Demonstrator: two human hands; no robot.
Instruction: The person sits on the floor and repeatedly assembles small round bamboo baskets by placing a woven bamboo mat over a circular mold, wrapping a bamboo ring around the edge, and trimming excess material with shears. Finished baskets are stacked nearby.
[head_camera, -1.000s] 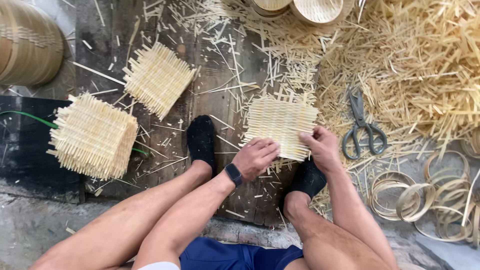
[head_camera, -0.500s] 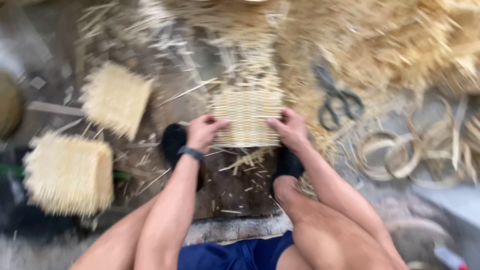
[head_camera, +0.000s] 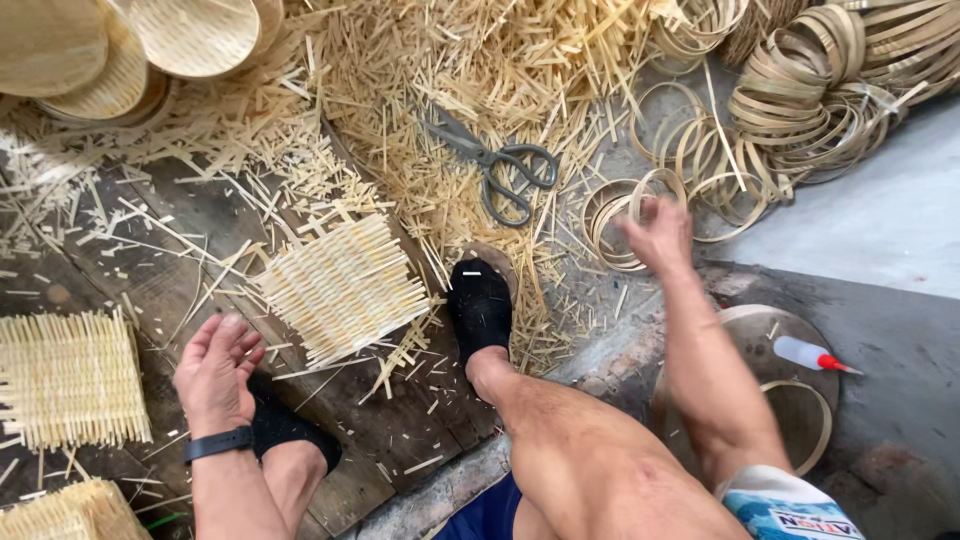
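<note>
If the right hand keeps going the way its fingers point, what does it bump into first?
Most likely the loose bamboo rings lying just beyond the right hand. Its fingertips hover at or over them, though the blur hides whether they already touch.

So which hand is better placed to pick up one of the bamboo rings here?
Right. The right hand already reaches over the loose bamboo rings, while the left hand sits open beside the woven mat.

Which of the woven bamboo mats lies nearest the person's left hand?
The tilted square mat between the two feet, just right of the open left hand. The other mat lies farther off at the left edge of the view.
</note>
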